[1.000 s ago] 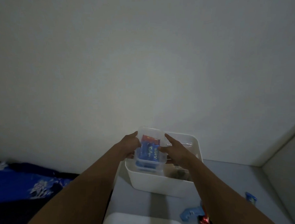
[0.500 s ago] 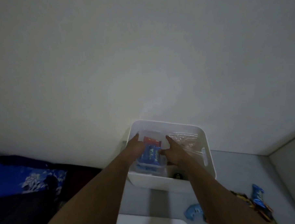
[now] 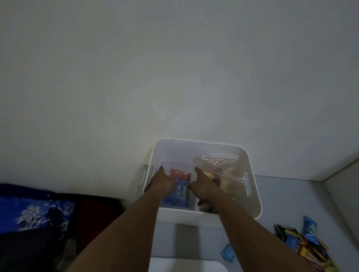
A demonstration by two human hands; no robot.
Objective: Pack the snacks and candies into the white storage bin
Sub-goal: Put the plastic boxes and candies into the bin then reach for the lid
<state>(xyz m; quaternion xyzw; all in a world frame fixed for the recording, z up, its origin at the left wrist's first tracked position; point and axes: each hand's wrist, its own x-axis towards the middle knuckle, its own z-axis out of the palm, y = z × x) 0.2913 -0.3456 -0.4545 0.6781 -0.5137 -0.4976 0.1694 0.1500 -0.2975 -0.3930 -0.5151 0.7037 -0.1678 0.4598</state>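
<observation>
I note both hands inside the white storage bin (image 3: 253, 196). The left hand (image 3: 162, 183) and right hand (image 3: 203, 185) grip opposite sides of a clear tub (image 3: 175, 165), thumbs pointing away. The tub sits in the bin's left half, its long axis running from me toward the wall. Blue packs (image 3: 180, 193) lie lengthwise in it, with a red pack (image 3: 177, 174) at the far end.

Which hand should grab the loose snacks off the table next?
Right. Both hands hold the clear container in the white bin, but the loose snacks lie on the table to the bin's right, nearer the right hand; the left hand would have to cross over.
</observation>
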